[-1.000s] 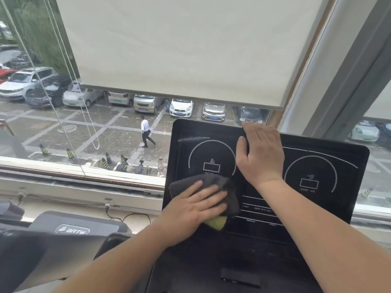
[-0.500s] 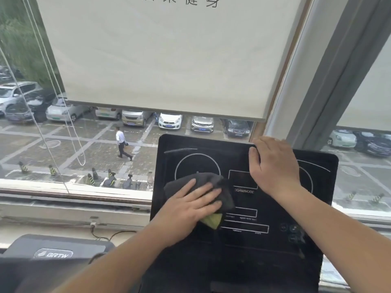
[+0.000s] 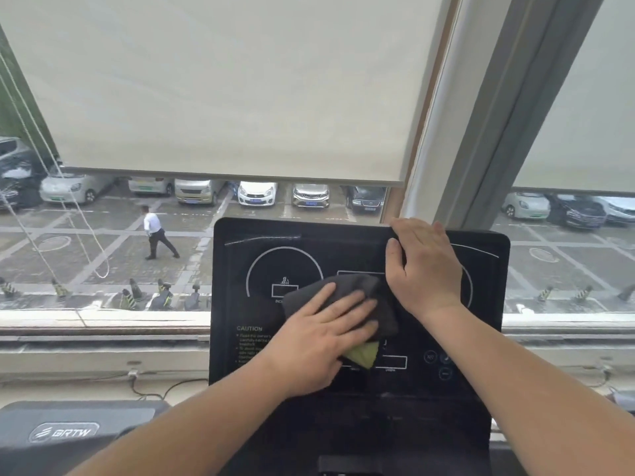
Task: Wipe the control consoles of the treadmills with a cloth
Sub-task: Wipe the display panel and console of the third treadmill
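Observation:
A black treadmill console (image 3: pixel 240 269) with white dial outlines and a CAUTION label faces me in the lower middle. My left hand (image 3: pixel 319 333) lies flat on a dark grey cloth (image 3: pixel 357 286), pressing it against the middle of the panel; a yellow-green corner of the cloth shows below my fingers. My right hand (image 3: pixel 424 266) grips the console's top edge, fingers hooked over the rim and thumb on the front face, just right of the cloth. The hands hide the panel's centre and part of the right dial.
A second treadmill's grey housing (image 3: pixel 68 431) marked BRTW sits at the lower left. Behind the console run a window sill (image 3: pixel 103 324), a cable (image 3: pixel 154 389), drawn roller blinds (image 3: pixel 223 80) and a grey window post (image 3: pixel 498 108). A car park lies outside.
My left hand and the cloth have slid right across the panel toward the right hand. My right hand has shifted right along the top edge. The view has shifted too.

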Action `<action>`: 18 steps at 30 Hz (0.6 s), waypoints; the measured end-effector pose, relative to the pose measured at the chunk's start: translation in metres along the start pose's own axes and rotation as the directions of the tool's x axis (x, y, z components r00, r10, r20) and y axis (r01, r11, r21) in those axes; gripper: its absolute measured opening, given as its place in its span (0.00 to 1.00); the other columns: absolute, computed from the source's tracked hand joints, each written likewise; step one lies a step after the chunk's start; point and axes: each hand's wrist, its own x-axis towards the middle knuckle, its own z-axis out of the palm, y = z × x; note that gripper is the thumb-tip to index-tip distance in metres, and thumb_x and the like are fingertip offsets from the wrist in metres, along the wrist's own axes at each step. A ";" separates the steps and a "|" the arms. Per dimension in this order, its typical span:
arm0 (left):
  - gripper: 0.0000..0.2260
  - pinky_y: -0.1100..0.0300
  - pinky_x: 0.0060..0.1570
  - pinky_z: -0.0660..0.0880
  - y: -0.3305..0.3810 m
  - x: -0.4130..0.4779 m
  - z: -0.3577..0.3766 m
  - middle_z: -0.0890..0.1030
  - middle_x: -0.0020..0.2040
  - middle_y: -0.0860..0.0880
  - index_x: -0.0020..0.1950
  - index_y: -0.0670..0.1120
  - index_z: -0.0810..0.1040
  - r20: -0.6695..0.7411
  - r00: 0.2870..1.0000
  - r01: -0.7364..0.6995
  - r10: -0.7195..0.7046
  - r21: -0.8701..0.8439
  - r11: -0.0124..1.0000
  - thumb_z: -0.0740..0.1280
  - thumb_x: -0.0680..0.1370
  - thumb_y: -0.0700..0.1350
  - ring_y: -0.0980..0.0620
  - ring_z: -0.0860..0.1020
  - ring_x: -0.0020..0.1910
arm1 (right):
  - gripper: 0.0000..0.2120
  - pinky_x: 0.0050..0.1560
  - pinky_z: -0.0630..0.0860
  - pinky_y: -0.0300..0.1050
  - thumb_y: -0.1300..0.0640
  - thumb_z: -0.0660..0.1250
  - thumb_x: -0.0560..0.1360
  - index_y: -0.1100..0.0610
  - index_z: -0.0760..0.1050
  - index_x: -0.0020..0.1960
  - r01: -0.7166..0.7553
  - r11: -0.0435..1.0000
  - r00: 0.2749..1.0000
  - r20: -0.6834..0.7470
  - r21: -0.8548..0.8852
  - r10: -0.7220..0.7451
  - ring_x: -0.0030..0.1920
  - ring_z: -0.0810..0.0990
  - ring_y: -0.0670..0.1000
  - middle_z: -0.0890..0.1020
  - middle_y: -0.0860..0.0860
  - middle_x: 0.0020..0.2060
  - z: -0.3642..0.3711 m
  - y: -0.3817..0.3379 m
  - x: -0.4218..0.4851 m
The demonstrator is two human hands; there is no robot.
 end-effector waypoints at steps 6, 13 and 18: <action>0.32 0.41 0.81 0.50 -0.053 0.034 -0.033 0.60 0.84 0.49 0.82 0.53 0.65 -0.134 0.976 0.184 -0.174 0.066 0.981 0.62 0.76 0.45 0.49 0.55 0.84 | 0.22 0.81 0.54 0.48 0.50 0.55 0.81 0.52 0.78 0.70 0.006 1.000 1.000 0.028 0.028 -0.007 0.71 0.74 0.48 0.81 0.47 0.66 -0.005 0.005 0.002; 0.38 0.40 0.81 0.45 0.008 0.036 -0.006 0.54 0.85 0.47 0.84 0.50 0.60 -0.114 0.971 0.208 -0.209 -0.024 0.978 0.68 0.74 0.48 0.46 0.48 0.85 | 0.24 0.82 0.55 0.50 0.48 0.52 0.82 0.52 0.78 0.71 -0.004 0.999 0.999 0.051 0.050 0.002 0.72 0.74 0.48 0.81 0.47 0.68 -0.006 0.005 0.003; 0.34 0.43 0.82 0.47 -0.030 0.027 -0.019 0.57 0.85 0.50 0.83 0.52 0.61 -0.068 0.998 0.009 -0.003 0.095 0.995 0.64 0.77 0.45 0.50 0.53 0.84 | 0.24 0.81 0.57 0.51 0.48 0.51 0.82 0.52 0.78 0.70 -0.017 0.998 0.998 0.058 0.057 0.013 0.72 0.74 0.48 0.81 0.47 0.68 -0.008 0.004 0.003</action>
